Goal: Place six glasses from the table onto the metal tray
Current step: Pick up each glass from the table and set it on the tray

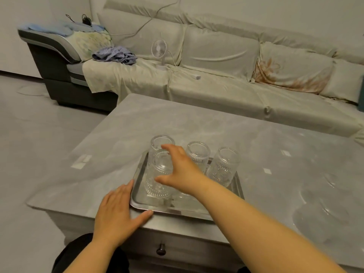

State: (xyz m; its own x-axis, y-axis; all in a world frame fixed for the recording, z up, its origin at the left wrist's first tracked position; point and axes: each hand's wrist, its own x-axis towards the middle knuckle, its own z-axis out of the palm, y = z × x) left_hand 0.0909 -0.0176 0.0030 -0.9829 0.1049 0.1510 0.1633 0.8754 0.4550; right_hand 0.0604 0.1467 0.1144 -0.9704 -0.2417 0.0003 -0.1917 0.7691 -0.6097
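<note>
- Counter (216,123) of grey marble carried the metal tray (137,201) at 6 o'clock.
- Sofa (216,85) stood at 12 o'clock.
- Right hand (183,172) kept a wide grip beside a glass (157,174); left hand (116,211) lay flat, empty.

You see the metal tray (137,196), a shallow rectangular steel pan with a raised rim, lying flat near the table's front edge. On it stand clear ribbed glasses, all upside down with bases upward. At the back left stands one glass (160,146); in front of it, a second glass (157,184). A third glass (198,154) stands at the back middle, and a fourth glass (224,166) at the back right. Any further glasses are hidden from you.
</note>
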